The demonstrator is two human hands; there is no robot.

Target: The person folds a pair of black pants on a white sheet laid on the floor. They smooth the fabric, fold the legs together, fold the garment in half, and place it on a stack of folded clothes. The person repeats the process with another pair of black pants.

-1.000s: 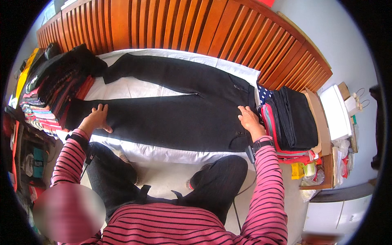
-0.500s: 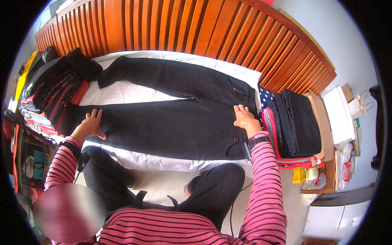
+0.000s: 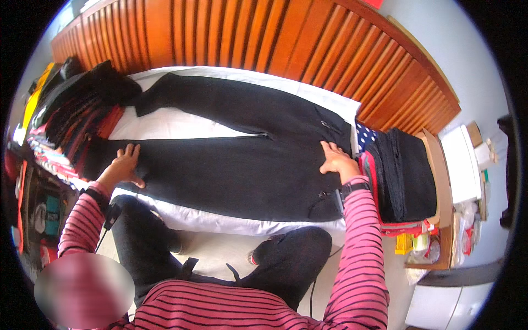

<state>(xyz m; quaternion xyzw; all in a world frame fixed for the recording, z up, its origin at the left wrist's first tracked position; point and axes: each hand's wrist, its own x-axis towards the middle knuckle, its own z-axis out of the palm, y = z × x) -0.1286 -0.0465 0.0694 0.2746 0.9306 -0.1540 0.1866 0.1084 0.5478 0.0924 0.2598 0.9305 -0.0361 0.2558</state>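
Black trousers (image 3: 220, 170) lie spread on a white cloth (image 3: 170, 124), the waist toward the right and the two legs running left, apart from each other. My left hand (image 3: 125, 168) rests on the lower part of the near leg, fingers spread and thumb out. On the upper part near the waist lies my right hand (image 3: 336, 160), its fingers also apart. Neither hand grasps the fabric. Zipped pockets with cords show near the waist. The end of the near leg reaches the clothes pile at the left.
A tall pile of folded clothes (image 3: 71, 124) stands left, and folded dark garments (image 3: 410, 173) are stacked right beside a cardboard piece (image 3: 437, 181). A slatted wooden headboard (image 3: 231, 38) rises behind. My knees are at the near edge. A yellow basket (image 3: 404, 243) sits lower right.
My right hand has shifted slightly right, with the waist end of the trousers appearing a little farther right too. My left hand stays nearly in place. The view has tilted slightly.
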